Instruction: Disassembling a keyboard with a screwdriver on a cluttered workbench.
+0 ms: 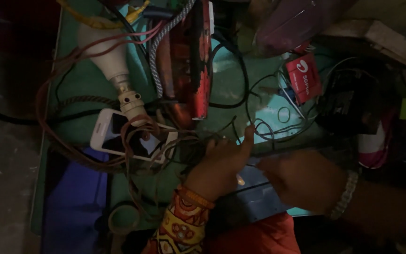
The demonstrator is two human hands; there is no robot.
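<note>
My left hand (222, 162), in a patterned yellow and red sleeve with an orange wrist thread, rests curled on the edge of a grey-blue box (254, 195) among thin black wires (264, 127), thumb raised. Whether it grips anything is hidden in the dim light. My right hand (301, 181), wearing a beaded bracelet, lies over the same box, fingers bent toward the left hand. A white phone (130, 138) lies left of my left hand under tangled reddish wires.
A white bulb in a holder (111, 61) lies on the green table (85, 84). A red clothes iron (189, 56) with a braided cord stands behind. A small red packet (303, 77), a dark device (348, 101) and a tape roll (123, 217) sit around.
</note>
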